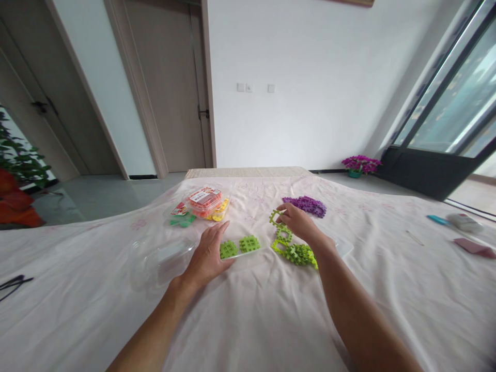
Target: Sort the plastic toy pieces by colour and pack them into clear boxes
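Observation:
My left hand rests at the left end of a clear plastic tray, thumb along the near edge and fingers on the far side. Inside the tray lie two flat green interlocking block pieces. Pinched in my right hand is a light green toothed square frame piece, raised above the cloth. Below it sit another green frame piece, a yellow-green frame piece and a pile of green pieces, partly hidden by my right forearm.
An empty clear container stands left of my left hand. Behind are a red-filled box, yellow pieces, green pieces in a bag and purple pieces. At right lie a blue item and a pink item.

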### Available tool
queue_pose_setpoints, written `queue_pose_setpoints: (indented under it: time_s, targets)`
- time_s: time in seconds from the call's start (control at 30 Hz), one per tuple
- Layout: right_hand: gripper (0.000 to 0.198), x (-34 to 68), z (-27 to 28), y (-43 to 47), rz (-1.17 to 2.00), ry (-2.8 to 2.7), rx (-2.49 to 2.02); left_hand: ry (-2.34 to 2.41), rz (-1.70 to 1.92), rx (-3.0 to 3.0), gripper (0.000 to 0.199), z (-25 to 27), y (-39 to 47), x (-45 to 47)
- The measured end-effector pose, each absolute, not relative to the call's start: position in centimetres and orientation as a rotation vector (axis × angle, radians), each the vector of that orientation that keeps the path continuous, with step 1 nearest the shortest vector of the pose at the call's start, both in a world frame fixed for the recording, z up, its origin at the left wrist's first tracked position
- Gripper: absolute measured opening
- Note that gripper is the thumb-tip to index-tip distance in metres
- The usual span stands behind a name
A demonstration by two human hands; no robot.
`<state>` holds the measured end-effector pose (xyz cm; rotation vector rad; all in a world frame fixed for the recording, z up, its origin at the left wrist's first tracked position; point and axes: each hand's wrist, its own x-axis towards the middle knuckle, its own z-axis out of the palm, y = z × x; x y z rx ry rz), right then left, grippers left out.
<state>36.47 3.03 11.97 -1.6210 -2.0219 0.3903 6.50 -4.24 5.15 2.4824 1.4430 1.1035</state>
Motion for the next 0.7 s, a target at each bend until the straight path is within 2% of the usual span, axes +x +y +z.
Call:
queue_pose_setpoints:
  time_s: [0.17,0.37,0.7]
  targets:
    - [0.023,33.8,13.0,1.4,0.538,-2.039,-1.339,1.464,1.067,2.476,0.091,5.1,-4.3,6.6]
    - [0.023,30.9,12.4,0.2,0.351,-2.328,-1.247,1.438,1.042,2.484,0.094,5.2,-4.4,6.8]
    - [0.024,29.5,12.2,-0.8,0.17,-2.562,-1.426,1.405,1.067,2.494,0.096,5.2,-4.3,6.8]
